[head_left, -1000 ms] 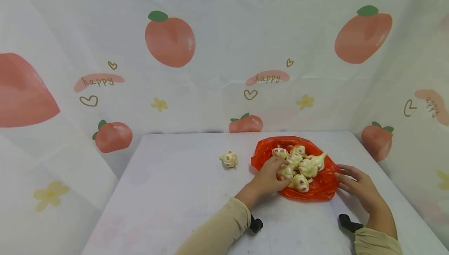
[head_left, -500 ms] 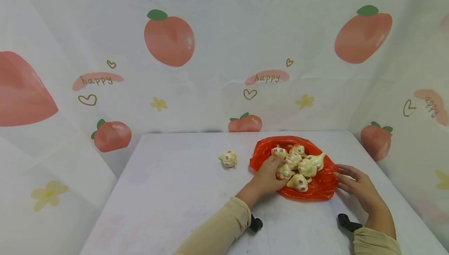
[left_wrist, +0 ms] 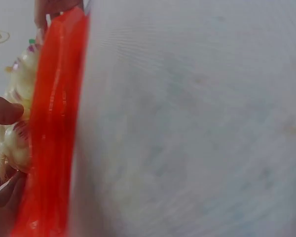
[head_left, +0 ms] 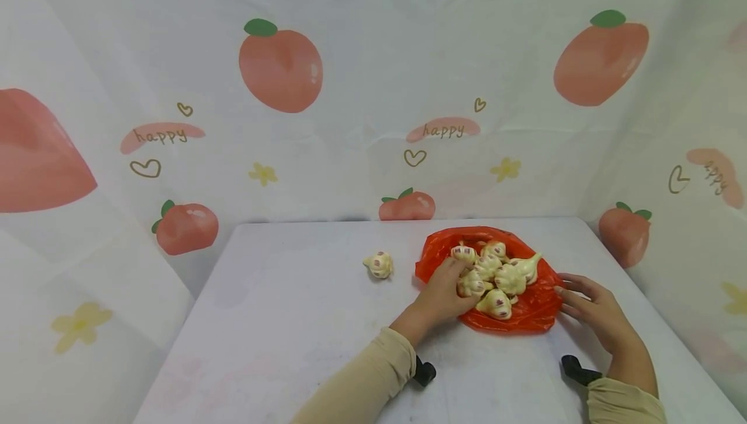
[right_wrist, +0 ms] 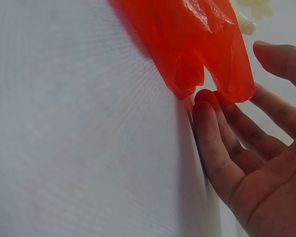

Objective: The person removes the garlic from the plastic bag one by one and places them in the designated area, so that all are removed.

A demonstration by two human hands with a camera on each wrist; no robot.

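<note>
While my left hand [head_left: 440, 294] reaches over the left rim of the red bag [head_left: 537, 310], its thumb and fingers curl round 1 garlic bulb [head_left: 471, 284]. The grip is narrowed to the bulb's width: in the left wrist view, the thumb lies against 1 side of it and the fingers against the other (a tuft of roots shows at its end). The held bulb sits within the bag, at the left of the other bulbs [head_left: 511, 279], which are heaped together on the red plastic.

My right hand [head_left: 598, 314] is at the bag's right end, fingertips touching the plastic edge, with the thumb spread away from the fingers; the digits are loosely bent rather than clenched.

1 loose bulb [head_left: 380, 265] lies on the white table [head_left: 280, 320], left of the bag and well apart from it. Behind the table hangs a pale cloth [head_left: 350, 152] printed with red fruit, hearts and the word "happy". Tan sleeves [head_left: 364, 372] cover both my forearms.
</note>
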